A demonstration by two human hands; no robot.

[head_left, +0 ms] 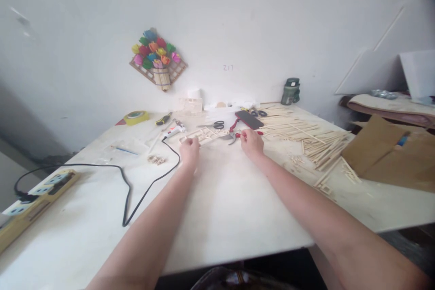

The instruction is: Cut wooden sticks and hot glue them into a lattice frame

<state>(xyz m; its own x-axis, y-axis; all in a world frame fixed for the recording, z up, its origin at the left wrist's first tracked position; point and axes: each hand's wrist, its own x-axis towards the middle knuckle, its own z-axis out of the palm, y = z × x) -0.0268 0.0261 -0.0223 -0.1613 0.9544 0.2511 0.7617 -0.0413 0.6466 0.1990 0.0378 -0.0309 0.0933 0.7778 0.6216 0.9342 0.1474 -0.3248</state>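
Observation:
My left hand (189, 149) is closed at the near left end of a small lattice of thin wooden sticks (208, 135), its fingertips on the edge. My right hand (252, 142) is closed over one red handle of the pruning shears (232, 136). The shears lie with blades parted, pointing left beside the lattice. Just beyond them are black-handled scissors (219, 124) and a dark phone (249, 119). A white hot glue gun (174, 130) rests left of the lattice, its black cord running to the left.
Many loose wooden sticks (316, 142) cover the right side. A cardboard box (384, 158) stands at the right edge, a green bottle (290, 91) at the back. Yellow tape (136, 117), a yellow-black cutter (163, 119), small wood pieces (157, 159) and a power strip (41, 199) lie left.

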